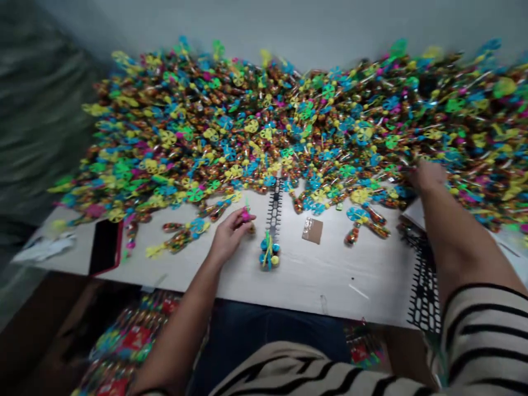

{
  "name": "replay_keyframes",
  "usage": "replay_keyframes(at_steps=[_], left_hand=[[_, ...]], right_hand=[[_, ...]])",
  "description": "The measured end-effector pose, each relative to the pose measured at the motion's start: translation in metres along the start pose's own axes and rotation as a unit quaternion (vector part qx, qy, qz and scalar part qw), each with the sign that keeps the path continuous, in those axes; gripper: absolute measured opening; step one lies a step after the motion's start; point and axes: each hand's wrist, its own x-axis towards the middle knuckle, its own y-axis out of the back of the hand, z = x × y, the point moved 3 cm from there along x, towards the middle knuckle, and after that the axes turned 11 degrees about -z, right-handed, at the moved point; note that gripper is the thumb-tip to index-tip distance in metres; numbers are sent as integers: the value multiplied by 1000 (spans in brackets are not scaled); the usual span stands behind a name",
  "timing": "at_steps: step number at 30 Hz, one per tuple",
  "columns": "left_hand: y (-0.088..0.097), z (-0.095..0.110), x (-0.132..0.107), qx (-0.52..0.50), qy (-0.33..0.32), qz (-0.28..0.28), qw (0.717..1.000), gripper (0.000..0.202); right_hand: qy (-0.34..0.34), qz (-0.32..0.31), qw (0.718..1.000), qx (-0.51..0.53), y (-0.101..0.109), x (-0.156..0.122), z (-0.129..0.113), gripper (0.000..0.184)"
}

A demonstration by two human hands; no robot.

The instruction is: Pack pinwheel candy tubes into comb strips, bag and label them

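My left hand (228, 236) is closed around a small candy-filled toy with a pink cap (246, 214), held just above the table. Right of it, a black pronged plastic strip (273, 212) lies lengthwise, with a cluster of blue- and yellow-capped toys (269, 257) at its near end. At the far right, my right hand (429, 176) reaches to the edge of a large heap of similar toys (251, 126) with bright fan-shaped tops. Its fingers are blurred and partly hidden, so what they touch does not show.
A cardboard piece in clear wrap (312, 230) lies mid-table. More black pronged strips (423, 280) rest under my right forearm. On the left are a dark tablet-like object with a red edge (106, 246) and crumpled white material (45, 246). Packed toys (132, 330) sit below the table edge.
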Motion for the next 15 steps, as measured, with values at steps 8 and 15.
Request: replay_keyframes(at_steps=[8, 15], left_hand=[[-25, -15, -17, 8, -7, -76, 997, 28], [-28, -3, -25, 102, -69, -159, 980, 28]], right_hand=[[-63, -79, 904, 416, 10, -88, -63, 32], [154, -398, 761, 488, -70, -227, -205, 44]])
